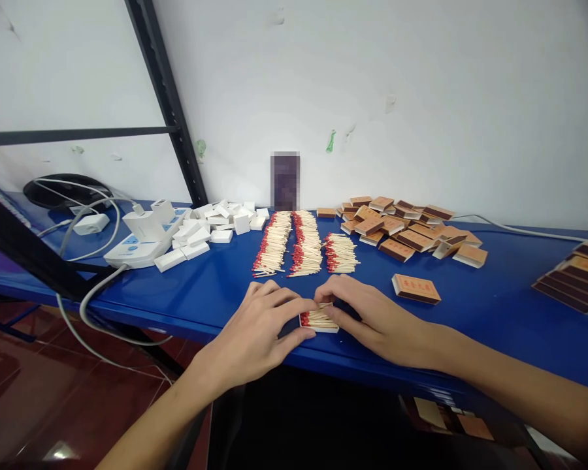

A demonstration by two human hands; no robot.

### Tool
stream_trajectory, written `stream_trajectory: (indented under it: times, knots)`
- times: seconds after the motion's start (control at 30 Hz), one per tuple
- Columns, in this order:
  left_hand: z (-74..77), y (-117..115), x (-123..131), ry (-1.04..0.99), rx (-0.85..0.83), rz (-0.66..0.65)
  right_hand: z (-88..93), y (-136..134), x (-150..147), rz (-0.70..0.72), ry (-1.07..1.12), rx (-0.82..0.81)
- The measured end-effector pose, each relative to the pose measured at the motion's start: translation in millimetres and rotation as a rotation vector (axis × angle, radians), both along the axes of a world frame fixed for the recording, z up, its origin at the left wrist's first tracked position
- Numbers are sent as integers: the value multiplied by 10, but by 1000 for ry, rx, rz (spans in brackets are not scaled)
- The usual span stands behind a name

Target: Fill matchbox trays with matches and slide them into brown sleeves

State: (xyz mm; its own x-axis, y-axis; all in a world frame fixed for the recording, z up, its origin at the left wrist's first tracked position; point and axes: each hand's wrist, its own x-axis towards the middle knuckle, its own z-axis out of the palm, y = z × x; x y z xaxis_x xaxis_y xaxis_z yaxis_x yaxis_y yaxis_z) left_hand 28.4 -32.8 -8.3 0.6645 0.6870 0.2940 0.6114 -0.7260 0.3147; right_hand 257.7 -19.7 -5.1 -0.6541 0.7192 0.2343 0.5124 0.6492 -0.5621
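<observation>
A white matchbox tray (328,329) filled with red-headed matches (316,318) lies near the front edge of the blue table. My left hand (269,320) grips its left end between thumb and fingers. Over its right side, my right hand (372,320) is closed, with thumb and fingertips on the matches; the tray's right end is partly hidden. Beyond my hands lie loose matches in rows: a long left row (273,245), a long middle row (306,245) and a shorter right row (342,253). A closed matchbox (416,288) rests right of my right hand.
White empty-looking trays (215,222) are heaped at the back left, beside a power strip (144,245) with cables. Orange matchbox sleeves (406,228) pile up at the back right. Stacked matchboxes (575,277) stand far right. A black rack post (171,104) rises at left.
</observation>
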Motion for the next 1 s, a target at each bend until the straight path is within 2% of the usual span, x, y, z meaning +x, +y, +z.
stream_trajectory:
  times: [0.3, 0.5, 0.77, 0.87, 1.0]
  knots:
    - [-44, 5, -15, -50, -3, 48, -2, -19, 13, -85, 10, 32]
    - [-55, 21, -15, -68, 1, 60, 17, -114, 117, -63, 51, -14]
    - [-45, 1, -31, -20, 80, -7, -55, -201, 154, -26, -19, 66]
    - [-83, 8, -41, -20, 152, -21, -10, -212, 201, -59, -25, 171]
    - [-111, 0, -36, -30, 182, -19, 21, -162, 552, -302, -37, 441]
